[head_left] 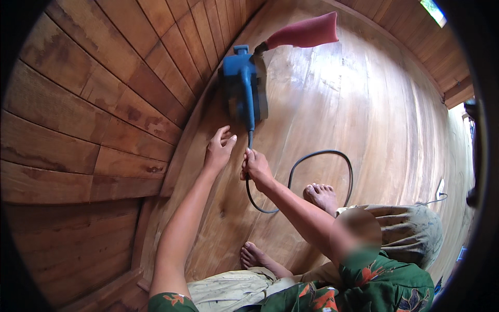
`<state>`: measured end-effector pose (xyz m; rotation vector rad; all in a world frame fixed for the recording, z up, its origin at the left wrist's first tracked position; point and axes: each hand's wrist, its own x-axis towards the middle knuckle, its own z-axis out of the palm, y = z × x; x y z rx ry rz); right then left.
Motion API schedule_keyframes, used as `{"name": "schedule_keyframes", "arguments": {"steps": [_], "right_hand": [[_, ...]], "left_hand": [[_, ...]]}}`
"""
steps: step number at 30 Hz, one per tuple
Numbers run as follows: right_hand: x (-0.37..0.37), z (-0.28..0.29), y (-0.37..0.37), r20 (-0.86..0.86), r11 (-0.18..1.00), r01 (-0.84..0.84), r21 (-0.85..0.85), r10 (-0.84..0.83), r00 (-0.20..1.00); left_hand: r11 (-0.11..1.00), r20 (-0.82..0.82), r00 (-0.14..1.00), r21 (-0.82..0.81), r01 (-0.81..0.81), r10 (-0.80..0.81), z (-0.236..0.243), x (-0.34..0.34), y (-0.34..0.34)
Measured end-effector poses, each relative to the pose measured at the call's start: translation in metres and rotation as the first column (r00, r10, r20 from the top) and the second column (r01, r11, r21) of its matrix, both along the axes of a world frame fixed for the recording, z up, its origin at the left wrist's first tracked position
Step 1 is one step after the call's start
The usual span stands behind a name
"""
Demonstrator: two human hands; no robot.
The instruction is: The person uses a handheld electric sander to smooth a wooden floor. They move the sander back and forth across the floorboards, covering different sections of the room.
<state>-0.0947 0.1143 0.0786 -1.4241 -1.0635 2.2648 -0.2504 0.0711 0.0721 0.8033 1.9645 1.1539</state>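
Observation:
A blue belt sander (240, 78) rests on the wooden floor close to the plank wall, with a red dust bag (306, 32) stretching from its far end to the right. Its black power cord (351, 174) leaves the near end of the handle and loops over the floor. My right hand (256, 165) is closed round that cord, a short way below the handle. To its left, my left hand (220, 148) hangs near the sander's near end with fingers apart and slightly curled, holding nothing.
A reddish plank wall (104, 99) rises along the left side. The smooth wooden floor (384, 114) spreads to the right, and another plank wall (400, 26) closes the far side. My bare feet (321, 196) are near the cord loop. A small white object with a thin cable (441, 186) lies at the right.

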Motion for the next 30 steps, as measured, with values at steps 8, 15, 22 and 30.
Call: {"name": "schedule_keyframes", "arguments": {"steps": [8, 15, 22, 30], "right_hand": [[0.018, 0.016, -0.051, 0.004, 0.996, -0.087, 0.019, 0.087, 0.996], [0.026, 0.018, -0.063, -0.028, 0.991, -0.118, -0.062, 0.117, 0.993], [-0.006, 0.007, -0.063, -0.072, 0.988, -0.092, -0.122, 0.084, 0.994], [-0.008, 0.012, -0.034, -0.007, 1.0, -0.015, 0.003, 0.015, 1.0]], "left_hand": [[0.998, -0.343, 0.939, 0.054, -0.019, 0.036, 0.013, 0.03, 0.069], [0.999, -0.487, 0.873, -0.031, 0.008, -0.022, -0.002, 0.025, 0.056], [0.988, -0.244, 0.958, -0.025, 0.152, -0.154, 0.005, 0.003, 0.065], [0.998, -0.233, 0.97, -0.045, 0.054, -0.063, -0.007, 0.034, 0.09]]}}
